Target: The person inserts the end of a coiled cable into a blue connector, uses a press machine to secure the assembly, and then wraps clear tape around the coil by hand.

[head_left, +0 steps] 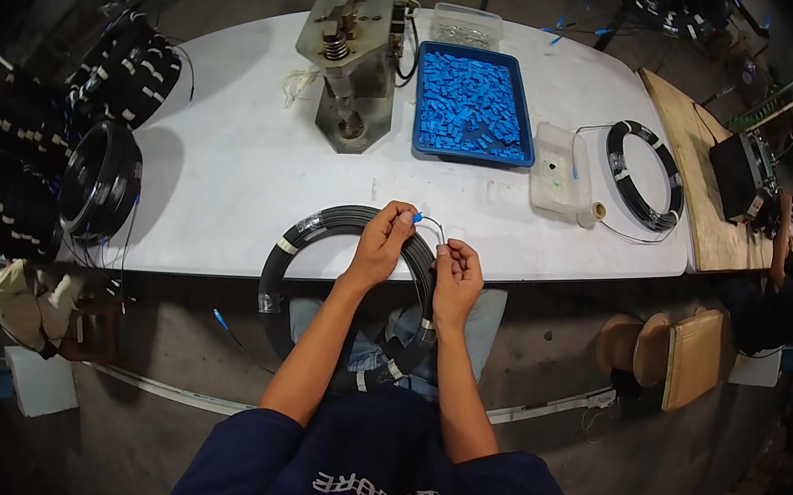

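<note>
My left hand (386,241) is pinched on a small blue connector (417,218) near the table's front edge. From the connector a thin dark cable end (434,222) curves over to my right hand (457,275), whose fingers are closed on it. Beneath both hands lies a large black cable coil (330,221) with pale and clear tape bands, partly on the table and partly over my lap. A second blue connector (221,319) hangs off the coil at the lower left.
A metal press (349,59) stands at the back. Right of it are a blue tray (414,143) of blue parts, clear bins (559,173) and a smaller coil (618,179). Stacked coils (104,178) stand at left. A person (779,288) sits far right by a black machine (740,177).
</note>
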`<action>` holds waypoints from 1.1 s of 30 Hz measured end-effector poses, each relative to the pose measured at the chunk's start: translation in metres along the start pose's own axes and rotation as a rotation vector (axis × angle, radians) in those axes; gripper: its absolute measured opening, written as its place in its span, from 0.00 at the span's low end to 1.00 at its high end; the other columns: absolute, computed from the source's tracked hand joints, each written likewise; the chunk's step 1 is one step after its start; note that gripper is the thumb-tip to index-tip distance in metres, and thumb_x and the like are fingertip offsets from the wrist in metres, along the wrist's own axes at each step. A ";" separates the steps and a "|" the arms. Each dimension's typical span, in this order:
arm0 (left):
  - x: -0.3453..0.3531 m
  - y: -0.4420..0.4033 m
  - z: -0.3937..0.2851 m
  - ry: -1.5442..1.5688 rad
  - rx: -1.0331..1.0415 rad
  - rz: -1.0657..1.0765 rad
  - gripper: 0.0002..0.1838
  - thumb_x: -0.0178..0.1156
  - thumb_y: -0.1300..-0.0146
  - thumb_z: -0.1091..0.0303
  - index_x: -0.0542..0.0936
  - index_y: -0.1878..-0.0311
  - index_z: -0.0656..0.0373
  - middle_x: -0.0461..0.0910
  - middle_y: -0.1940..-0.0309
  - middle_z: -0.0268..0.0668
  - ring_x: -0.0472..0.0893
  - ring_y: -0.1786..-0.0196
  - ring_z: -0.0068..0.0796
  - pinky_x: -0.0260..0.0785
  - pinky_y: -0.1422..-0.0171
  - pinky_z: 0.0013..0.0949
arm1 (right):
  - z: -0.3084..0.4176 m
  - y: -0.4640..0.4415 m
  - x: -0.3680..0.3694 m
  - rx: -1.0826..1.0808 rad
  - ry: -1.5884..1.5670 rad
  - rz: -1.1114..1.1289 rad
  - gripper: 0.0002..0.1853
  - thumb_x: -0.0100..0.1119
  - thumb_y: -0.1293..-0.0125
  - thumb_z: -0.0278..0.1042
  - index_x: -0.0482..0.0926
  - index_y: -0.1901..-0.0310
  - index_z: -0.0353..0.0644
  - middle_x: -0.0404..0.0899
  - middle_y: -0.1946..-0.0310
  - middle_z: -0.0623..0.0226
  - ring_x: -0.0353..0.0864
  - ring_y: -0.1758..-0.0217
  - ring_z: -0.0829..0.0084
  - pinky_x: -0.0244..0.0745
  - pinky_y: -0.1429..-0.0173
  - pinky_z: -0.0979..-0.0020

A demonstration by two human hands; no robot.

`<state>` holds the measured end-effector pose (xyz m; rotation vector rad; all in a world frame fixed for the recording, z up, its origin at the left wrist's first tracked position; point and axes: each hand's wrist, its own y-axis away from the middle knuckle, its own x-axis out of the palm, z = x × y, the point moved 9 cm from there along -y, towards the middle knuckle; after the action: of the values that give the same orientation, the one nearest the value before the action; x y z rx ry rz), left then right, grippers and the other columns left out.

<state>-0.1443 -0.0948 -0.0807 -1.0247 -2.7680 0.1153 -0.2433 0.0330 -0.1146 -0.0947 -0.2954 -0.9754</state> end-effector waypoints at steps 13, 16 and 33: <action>0.003 0.072 -0.040 0.214 -0.039 -0.008 0.10 0.55 0.24 0.69 0.74 0.48 0.65 0.77 0.65 0.31 0.76 0.61 0.17 0.69 0.54 0.22 | 0.093 0.038 0.027 -0.027 -0.110 0.116 0.09 0.63 0.33 0.18 0.80 0.52 0.29 0.81 0.60 0.66 0.79 0.58 0.81 0.74 0.54 0.81; 0.007 0.086 -0.054 0.256 -0.068 0.002 0.12 0.56 0.25 0.68 0.74 0.46 0.66 0.78 0.62 0.33 0.77 0.58 0.19 0.71 0.50 0.24 | 0.104 0.046 0.033 -0.093 -0.001 0.263 0.09 0.63 0.34 0.17 0.81 0.53 0.29 0.81 0.56 0.62 0.80 0.55 0.77 0.75 0.51 0.79; 0.005 0.094 -0.091 0.103 -0.057 0.005 0.08 0.57 0.27 0.71 0.78 0.51 0.66 0.84 0.66 0.38 0.82 0.61 0.22 0.75 0.55 0.25 | 0.137 0.059 0.052 -0.246 0.138 0.404 0.09 0.64 0.37 0.14 0.84 0.56 0.29 0.83 0.56 0.55 0.82 0.54 0.74 0.75 0.52 0.78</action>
<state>-0.0695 -0.0193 -0.0041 -1.0204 -2.6904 -0.0148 -0.1950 0.0530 0.0349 -0.2988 -0.0234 -0.6089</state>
